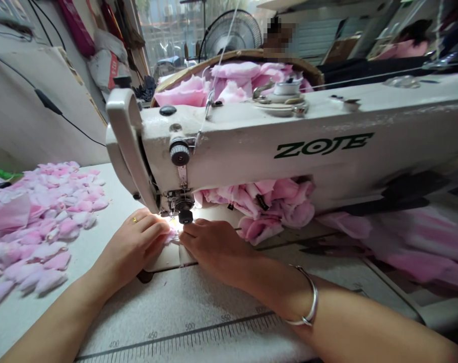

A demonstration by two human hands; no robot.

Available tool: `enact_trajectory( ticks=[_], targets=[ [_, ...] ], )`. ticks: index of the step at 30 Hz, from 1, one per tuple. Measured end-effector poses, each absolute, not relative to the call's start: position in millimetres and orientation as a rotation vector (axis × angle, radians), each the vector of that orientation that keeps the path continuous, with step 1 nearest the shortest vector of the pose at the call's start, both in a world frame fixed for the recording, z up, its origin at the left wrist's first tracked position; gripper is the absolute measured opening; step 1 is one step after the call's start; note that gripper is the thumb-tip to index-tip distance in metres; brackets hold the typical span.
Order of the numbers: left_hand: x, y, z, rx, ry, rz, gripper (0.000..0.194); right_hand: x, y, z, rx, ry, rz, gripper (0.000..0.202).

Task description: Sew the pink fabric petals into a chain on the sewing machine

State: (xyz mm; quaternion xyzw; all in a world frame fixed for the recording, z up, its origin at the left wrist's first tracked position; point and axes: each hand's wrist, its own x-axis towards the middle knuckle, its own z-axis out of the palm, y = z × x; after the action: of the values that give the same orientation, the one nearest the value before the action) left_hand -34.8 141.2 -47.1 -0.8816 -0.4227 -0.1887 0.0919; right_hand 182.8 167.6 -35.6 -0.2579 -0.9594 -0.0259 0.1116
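Note:
A small pink fabric piece point(171, 236) lies under the lit needle area of a white sewing machine point(232, 146). From the left, my left hand point(138, 239) presses its closed fingers onto that piece; a ring is on one finger. My right hand point(213, 247) is closed at the piece's other side, close to the presser foot, its fingertips partly hidden behind the knuckles. The needle itself is hard to make out in the glare. Behind my right hand, bunched pink fabric point(277, 201) sits under the machine arm.
Many small pink petal-like pieces point(58, 227) cover the table at left. More pink fabric point(413, 242) spreads at right, beside dark scissors-like blades point(327, 247). A ruler scale point(191, 333) runs along the front. Behind stand a full basket point(312, 70), a fan point(232, 35) and other people.

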Motion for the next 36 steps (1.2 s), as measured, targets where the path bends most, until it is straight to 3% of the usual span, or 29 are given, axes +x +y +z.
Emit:
enact_trajectory(
  ticks=[11, 19, 30, 36],
  targets=[
    [-36.2, 140.2, -42.2, -2.618, -1.218, -0.614, 0.009, 179.8, 167.8, -35.7, -0.8, -2.85, -0.025, 0.02],
    [-22.1, 137.1, -39.0, -2.326, -1.156, -0.293, 0.026, 180.4, 168.0, -36.7, -0.789, -2.827, -0.015, 0.016],
    [-34.0, 134.7, -42.6, -2.773, -1.28, -0.506, 0.021, 186.8, 169.9, -34.2, -0.918, -2.808, 0.062, 0.01],
    [-32.6, 127.3, -47.8, -2.756, -1.427, -0.501, 0.021, 191.6, 176.8, -34.4, -1.058, -2.707, 0.175, 0.017]
  ],
)
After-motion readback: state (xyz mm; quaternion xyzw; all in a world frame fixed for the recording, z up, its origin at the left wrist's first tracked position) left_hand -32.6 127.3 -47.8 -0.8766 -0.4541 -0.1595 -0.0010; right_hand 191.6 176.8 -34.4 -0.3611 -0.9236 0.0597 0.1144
